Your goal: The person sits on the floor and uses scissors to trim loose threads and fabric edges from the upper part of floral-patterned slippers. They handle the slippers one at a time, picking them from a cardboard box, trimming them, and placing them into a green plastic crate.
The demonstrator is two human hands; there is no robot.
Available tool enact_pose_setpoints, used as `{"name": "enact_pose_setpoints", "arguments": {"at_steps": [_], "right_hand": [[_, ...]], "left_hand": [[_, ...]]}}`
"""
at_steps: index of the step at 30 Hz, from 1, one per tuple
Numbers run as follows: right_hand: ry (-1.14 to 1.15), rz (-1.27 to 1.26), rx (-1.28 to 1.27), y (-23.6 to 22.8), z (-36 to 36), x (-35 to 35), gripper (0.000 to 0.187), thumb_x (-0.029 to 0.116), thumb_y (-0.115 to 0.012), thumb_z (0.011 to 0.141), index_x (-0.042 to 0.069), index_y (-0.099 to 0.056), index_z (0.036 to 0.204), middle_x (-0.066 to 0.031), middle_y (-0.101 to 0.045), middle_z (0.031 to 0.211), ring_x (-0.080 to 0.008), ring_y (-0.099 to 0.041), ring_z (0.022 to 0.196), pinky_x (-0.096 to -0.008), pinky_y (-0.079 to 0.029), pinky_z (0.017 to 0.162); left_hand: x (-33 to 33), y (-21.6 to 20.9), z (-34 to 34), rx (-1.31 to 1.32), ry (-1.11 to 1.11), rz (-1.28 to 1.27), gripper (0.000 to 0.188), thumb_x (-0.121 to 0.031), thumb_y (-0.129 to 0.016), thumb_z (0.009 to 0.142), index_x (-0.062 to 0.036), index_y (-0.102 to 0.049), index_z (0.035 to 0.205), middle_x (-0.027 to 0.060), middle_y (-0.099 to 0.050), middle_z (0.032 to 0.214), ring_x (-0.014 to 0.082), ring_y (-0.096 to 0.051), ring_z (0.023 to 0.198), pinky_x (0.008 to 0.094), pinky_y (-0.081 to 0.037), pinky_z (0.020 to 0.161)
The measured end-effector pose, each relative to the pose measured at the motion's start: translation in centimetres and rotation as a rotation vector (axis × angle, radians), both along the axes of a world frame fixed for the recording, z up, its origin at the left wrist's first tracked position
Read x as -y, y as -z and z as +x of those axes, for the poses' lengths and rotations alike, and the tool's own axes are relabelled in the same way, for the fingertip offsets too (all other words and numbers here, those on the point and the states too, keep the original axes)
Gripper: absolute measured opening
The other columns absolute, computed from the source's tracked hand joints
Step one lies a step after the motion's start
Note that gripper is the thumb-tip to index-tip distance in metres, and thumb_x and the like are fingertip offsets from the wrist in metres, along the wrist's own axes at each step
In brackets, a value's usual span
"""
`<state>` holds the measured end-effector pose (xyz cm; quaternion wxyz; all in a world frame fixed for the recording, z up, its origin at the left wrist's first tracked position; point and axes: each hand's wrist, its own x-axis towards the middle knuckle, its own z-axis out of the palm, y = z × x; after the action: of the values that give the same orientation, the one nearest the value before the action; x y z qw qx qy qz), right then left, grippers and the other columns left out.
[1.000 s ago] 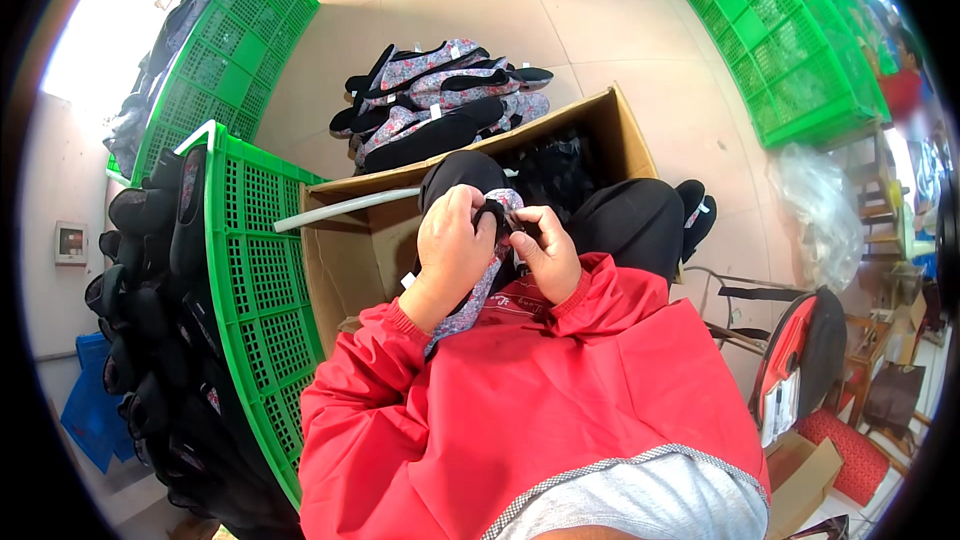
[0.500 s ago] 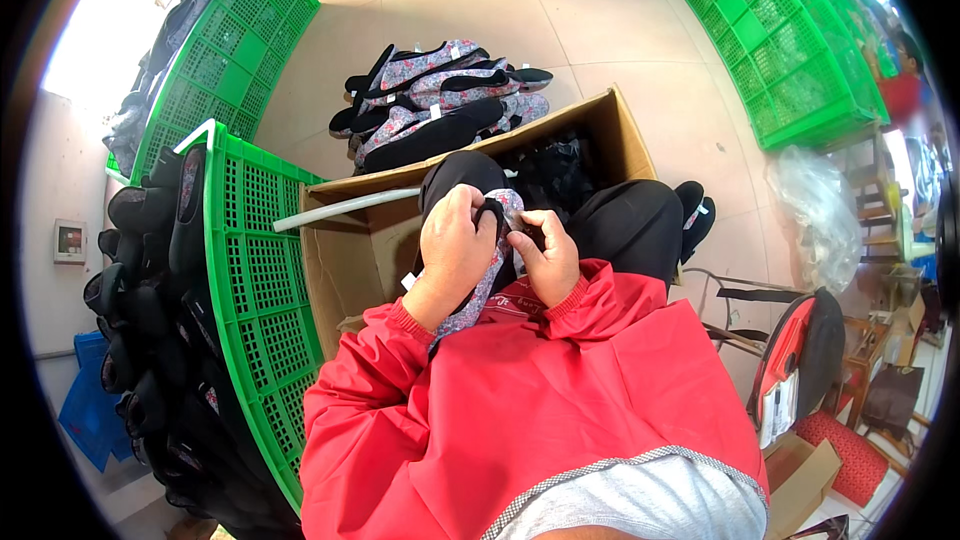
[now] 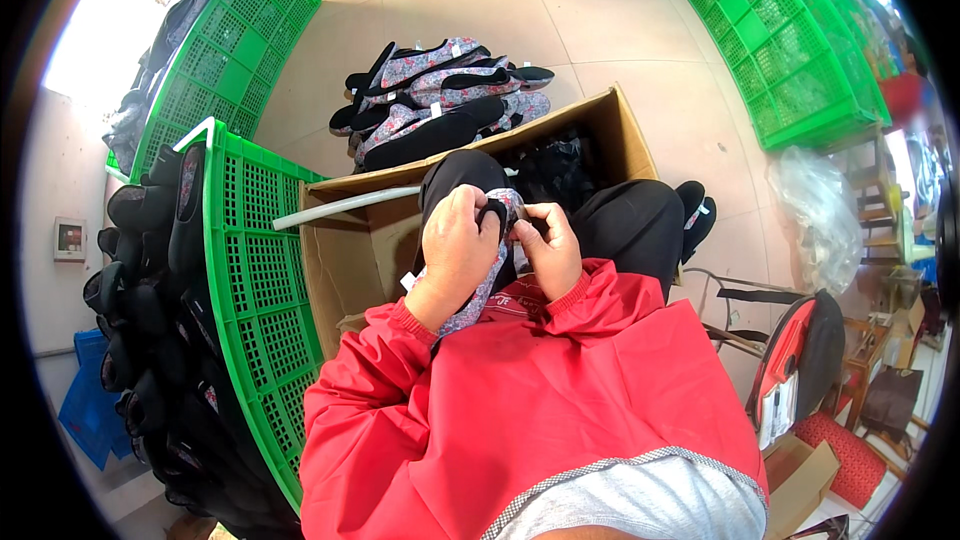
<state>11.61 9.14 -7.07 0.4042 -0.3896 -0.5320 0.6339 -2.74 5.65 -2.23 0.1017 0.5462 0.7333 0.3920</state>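
Observation:
A floral cloth shoe [image 3: 472, 314] with black lining and a white tag rests in my lap, between my knees. My left hand [image 3: 452, 252] is closed around it, thumb and fingers at its opening, hiding much of its middle. Close against the shoe's right edge, my right hand [image 3: 553, 256] makes a pinch with thumb and forefinger. Something small and dark lies at those fingertips, too small to name. Beyond my knees, several similar floral shoes [image 3: 440, 90] with black soles lie heaped on the floor.
An open cardboard box [image 3: 632, 132] holding black plastic surrounds my knees, a pale tube [image 3: 345, 208] across its left side. Left stands a green crate [image 3: 262, 280] beside stacked black shoes [image 3: 150, 315]. More green crates [image 3: 770, 50] stand far right, near a clear plastic bag [image 3: 815, 210] and a folding chair [image 3: 790, 350].
My right fingertips have shifted slightly at the shoe's edge, and the forefinger is a little more bent. My left hand keeps its grip almost unmoved.

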Motion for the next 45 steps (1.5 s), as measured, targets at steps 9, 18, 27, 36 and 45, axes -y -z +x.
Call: {"name": "enact_pose_setpoints", "arguments": {"at_steps": [9, 18, 27, 36, 45], "right_hand": [[-0.038, 0.128, -0.001, 0.1, 0.4, 0.3, 0.027, 0.02, -0.067, 0.094, 0.001, -0.058, 0.11, -0.0056, -0.065, 0.097, -0.0119, -0.06, 0.085, -0.026, -0.049, 0.078], [-0.068, 0.186, 0.088, -0.5, 0.3, 0.1, 0.024, 0.021, -0.065, 0.095, 0.001, -0.058, 0.107, -0.0107, -0.067, 0.095, -0.0174, -0.065, 0.082, -0.0285, -0.051, 0.076], [0.039, -0.355, -0.238, -0.4, 0.6, -0.4, 0.027, 0.014, -0.068, 0.093, 0.005, -0.054, 0.114, -0.0016, -0.058, 0.088, -0.006, -0.055, 0.074, -0.0211, -0.047, 0.07], [0.025, 0.169, 0.5, -1.0, -1.1, -1.2, 0.06, 0.024, -0.081, 0.073, 0.002, -0.051, 0.12, -0.0146, -0.059, 0.106, -0.0255, -0.06, 0.091, -0.0347, -0.049, 0.083], [0.126, 0.317, 0.323, -1.3, -2.4, -4.7, 0.044, -0.009, -0.064, 0.074, -0.001, -0.057, 0.117, -0.0106, -0.065, 0.106, -0.0177, -0.064, 0.096, -0.0289, -0.05, 0.088]], "left_hand": [[-0.1, -0.2, 0.0, 0.031, -0.019, -0.037, 0.013, -0.004, -0.064, 0.077, -0.0053, -0.054, 0.085, 0.0112, -0.056, 0.074, 0.0328, -0.059, 0.074, 0.0433, -0.047, 0.067], [-0.1, 0.1, 0.2, -0.025, -0.015, 0.001, 0.014, -0.004, -0.063, 0.076, -0.0045, -0.054, 0.085, 0.0125, -0.058, 0.078, 0.0345, -0.059, 0.078, 0.044, -0.047, 0.069], [-0.1, -0.2, 0.1, -0.104, 0.049, -0.028, 0.017, -0.005, -0.065, 0.073, -0.0044, -0.054, 0.086, 0.0129, -0.059, 0.082, 0.0345, -0.058, 0.081, 0.0441, -0.047, 0.072], [0.2, -1.2, -1.6, -0.294, 0.178, -0.198, 0.026, -0.005, -0.07, 0.071, -0.0052, -0.054, 0.092, 0.0148, -0.056, 0.094, 0.0358, -0.056, 0.092, 0.0428, -0.047, 0.082], [-0.6, -3.8, 0.7, -0.057, 0.034, 0.043, 0.041, 0.005, -0.066, 0.068, -0.0014, -0.054, 0.107, 0.0178, -0.058, 0.105, 0.0395, -0.058, 0.097, 0.0438, -0.048, 0.085]]}}
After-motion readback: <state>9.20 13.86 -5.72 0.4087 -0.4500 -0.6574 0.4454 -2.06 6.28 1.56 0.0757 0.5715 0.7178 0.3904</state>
